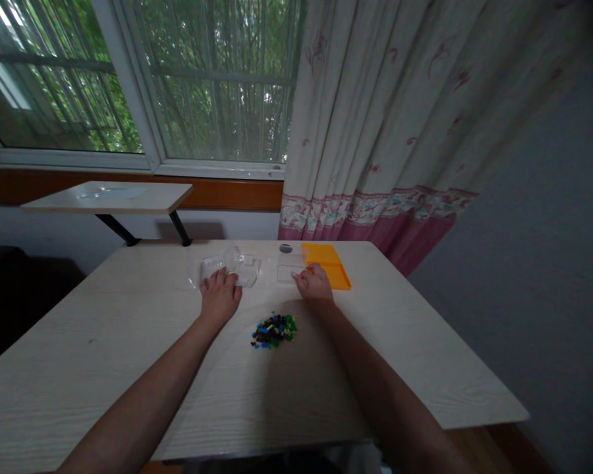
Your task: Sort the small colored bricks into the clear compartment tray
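Note:
My left hand (220,294) lies palm down with its fingers apart on crumpled clear plastic bags (250,268) at the far middle of the table. My right hand (315,284) is closed, its thumb and fingertips at the right edge of a flat clear plastic box (285,268). Just behind and right of that hand, an orange plastic case (329,260) lies opened out flat. Between my forearms sits a loose pile of small building bricks (275,330) in black, blue, green and yellow; neither hand touches it.
The pale wooden table (415,368) has a raised shelf (153,197) on black legs at its back left, with a clear plastic piece on top. A small dark oval disc (285,249) lies by the clear box. Behind are a window and a floral curtain (375,164).

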`<state>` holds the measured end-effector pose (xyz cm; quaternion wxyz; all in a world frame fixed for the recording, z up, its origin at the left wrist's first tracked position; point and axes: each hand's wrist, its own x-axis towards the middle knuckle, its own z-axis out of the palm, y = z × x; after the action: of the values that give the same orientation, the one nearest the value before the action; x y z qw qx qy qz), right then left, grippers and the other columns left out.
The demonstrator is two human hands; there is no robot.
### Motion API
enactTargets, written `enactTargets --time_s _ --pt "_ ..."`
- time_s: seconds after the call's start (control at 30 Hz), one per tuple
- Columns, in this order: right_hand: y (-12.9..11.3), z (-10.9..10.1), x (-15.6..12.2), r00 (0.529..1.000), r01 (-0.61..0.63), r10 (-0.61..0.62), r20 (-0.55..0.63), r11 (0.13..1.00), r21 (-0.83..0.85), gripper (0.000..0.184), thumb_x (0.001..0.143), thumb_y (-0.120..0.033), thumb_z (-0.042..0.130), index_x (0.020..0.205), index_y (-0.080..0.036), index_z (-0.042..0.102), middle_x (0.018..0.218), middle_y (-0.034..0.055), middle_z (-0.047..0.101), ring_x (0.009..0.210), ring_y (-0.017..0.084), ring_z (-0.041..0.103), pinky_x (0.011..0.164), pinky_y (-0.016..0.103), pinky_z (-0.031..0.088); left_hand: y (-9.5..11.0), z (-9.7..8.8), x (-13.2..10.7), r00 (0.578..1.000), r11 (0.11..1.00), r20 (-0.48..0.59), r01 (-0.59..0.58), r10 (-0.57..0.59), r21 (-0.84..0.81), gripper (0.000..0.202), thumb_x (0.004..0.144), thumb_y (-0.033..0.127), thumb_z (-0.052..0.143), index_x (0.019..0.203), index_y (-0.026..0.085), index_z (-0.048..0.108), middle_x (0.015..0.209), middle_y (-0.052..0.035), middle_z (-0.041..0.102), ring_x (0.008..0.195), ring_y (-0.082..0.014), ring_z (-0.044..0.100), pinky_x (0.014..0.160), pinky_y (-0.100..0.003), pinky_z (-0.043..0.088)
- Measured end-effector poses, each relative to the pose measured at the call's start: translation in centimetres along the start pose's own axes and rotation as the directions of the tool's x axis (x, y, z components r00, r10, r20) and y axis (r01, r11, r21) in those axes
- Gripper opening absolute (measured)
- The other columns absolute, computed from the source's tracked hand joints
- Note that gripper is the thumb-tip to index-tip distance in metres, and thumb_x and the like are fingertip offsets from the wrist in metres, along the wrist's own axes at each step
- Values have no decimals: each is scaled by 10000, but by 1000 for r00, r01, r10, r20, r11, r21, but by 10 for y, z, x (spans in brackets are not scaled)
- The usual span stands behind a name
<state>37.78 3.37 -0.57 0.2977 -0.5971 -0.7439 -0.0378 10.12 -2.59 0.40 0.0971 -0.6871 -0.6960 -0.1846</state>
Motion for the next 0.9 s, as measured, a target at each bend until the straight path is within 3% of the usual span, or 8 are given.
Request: enactTargets --time_s 0.1,0.2,0.4,0.67,0.9 --pt "2 -2 2 999 -50 50 5 999 -5 376 976 -424 501 808 -190 743 994 93 569 912 188 592 894 287 469 1 -3 0 1000 999 12 -26 27 -19 344 922 329 511 1228 244 645 1467 -138 493 1339 -331 437 1098 -565 326" --pt "0 -10 4 990 -93 99 100 993 -66 392 991 -392 480 781 -177 732 945 84 577 840 167 587 813 256 455 3 -8 0 997 997 16 -71 71 -32 339 918 326 523 1227 264 650 1429 -121 522 1295 -326 466 1044 -526 381" --pt "-8 -22 4 970 -60 88 228 990 -125 442 1012 -413 437 749 -180 705 905 60 617 785 138 567 687 244 379 10 -13 -4 990 987 8 -142 142 -76 377 911 400 565 1259 278 641 1350 -115 559 1219 -329 496 970 -490 441" --pt "-14 -21 0 960 -35 73 269 989 -141 450 1007 -466 411 811 -205 720 930 32 658 728 123 542 595 266 282 15 -11 -8 949 936 -90 -313 302 -163 291 868 395 649 1121 277 731 1555 -104 352 1405 -386 326 1136 -567 315" --pt "-13 -21 3 954 -51 85 287 991 -123 464 1008 -475 401 809 -208 724 929 39 663 775 131 546 607 254 284 7 -3 -4 952 915 -100 -305 288 -265 275 839 230 648 1093 262 748 1605 -81 257 1448 -375 282 1161 -568 315"
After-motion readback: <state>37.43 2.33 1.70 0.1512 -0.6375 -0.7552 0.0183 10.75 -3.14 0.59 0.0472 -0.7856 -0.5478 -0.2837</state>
